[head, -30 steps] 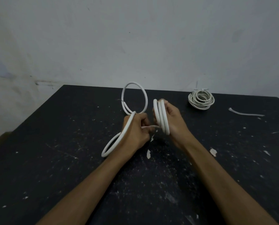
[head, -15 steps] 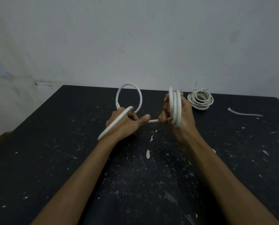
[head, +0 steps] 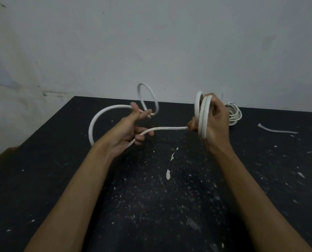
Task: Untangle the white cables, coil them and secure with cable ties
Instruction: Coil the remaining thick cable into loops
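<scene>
My right hand (head: pixel 216 119) is shut around a few upright loops of thick white cable (head: pixel 202 115), held above the black table. From that coil a straight run of the same cable (head: pixel 169 128) leads left into my left hand (head: pixel 128 130), whose lower fingers curl around it while the thumb and forefinger stick out. Past the left hand the cable swings out in a wide arc (head: pixel 95 122) to the left, and one free loop (head: pixel 148 99) stands up behind the fingers.
A finished thinner white coil (head: pixel 234 113) lies on the black table (head: pixel 151 197) behind my right hand. A loose white cable tie (head: pixel 277 130) lies at the far right. White paint flecks dot the tabletop. A pale wall stands behind the table.
My hands have moved apart and risen, drawing a longer straight stretch of cable between them. The left-hand arc has swung wider to the left.
</scene>
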